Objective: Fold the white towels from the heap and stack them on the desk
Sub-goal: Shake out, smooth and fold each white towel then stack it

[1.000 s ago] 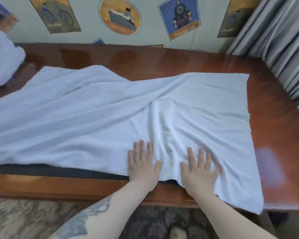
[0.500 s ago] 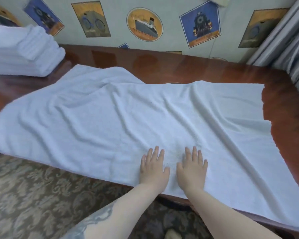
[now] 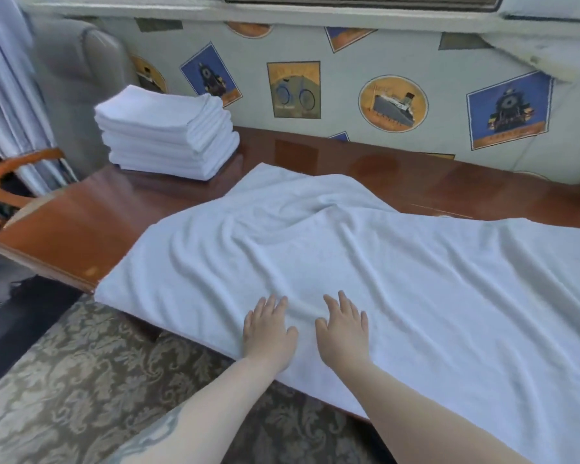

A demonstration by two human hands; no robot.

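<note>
A large white towel (image 3: 365, 262) lies spread and wrinkled across the wooden desk (image 3: 81, 222), its near edge hanging over the desk's front. My left hand (image 3: 268, 329) and my right hand (image 3: 344, 326) press flat on the towel side by side near that front edge, fingers straight and pointing away from me. A stack of several folded white towels (image 3: 168, 132) stands at the desk's far left corner, apart from the spread towel.
A wall with picture prints (image 3: 392, 102) runs behind the desk. A grey upholstered chair (image 3: 77, 61) and a curtain (image 3: 4, 95) stand at the left. A patterned carpet (image 3: 81, 380) lies below the desk's front edge.
The view has swung left, bringing the folded stack and the desk's left end into sight. Both hands have slid leftward along the towel, still pressing flat.
</note>
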